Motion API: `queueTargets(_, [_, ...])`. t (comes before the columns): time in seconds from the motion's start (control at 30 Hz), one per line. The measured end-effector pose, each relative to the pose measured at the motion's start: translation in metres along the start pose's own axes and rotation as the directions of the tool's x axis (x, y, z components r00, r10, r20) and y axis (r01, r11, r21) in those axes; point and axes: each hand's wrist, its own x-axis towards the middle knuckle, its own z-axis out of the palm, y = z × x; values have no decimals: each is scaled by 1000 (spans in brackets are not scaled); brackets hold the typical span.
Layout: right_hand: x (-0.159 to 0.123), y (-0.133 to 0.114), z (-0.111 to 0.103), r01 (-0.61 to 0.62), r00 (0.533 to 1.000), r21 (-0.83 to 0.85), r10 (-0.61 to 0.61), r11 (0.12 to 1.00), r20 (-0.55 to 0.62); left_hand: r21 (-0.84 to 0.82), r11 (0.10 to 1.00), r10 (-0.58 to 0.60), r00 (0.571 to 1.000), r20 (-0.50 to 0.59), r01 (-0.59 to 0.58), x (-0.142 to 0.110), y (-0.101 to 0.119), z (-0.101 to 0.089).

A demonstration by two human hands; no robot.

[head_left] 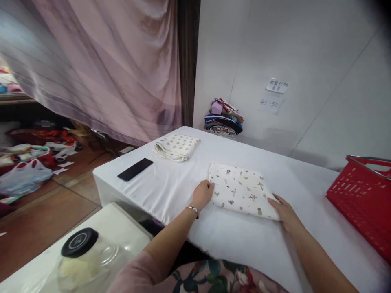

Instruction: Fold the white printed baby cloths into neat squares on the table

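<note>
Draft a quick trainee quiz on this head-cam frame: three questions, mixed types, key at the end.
1. Open: What do the left hand and the right hand both touch?

2. True or false: The phone lies on the table, to the left of the left hand.

3. Multiple choice: What does the lower note on the wall read?
A) 15-20
B) 45-50
C) 70-80

Key:
1. A white printed cloth, one hand at each side of it.
2. True.
3. B.
</note>
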Motion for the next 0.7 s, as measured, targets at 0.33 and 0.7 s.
queueTargets(0.33, [-7, -8, 2, -53, 999, -14, 52, 999, -15, 11, 997, -79, 996, 31, 79, 32, 14, -7])
queueTargets(0.7, [-9, -9, 3, -34, 999, -35, 33, 999, -33, 4, 995, -102, 994, 45, 102, 48, 8, -1])
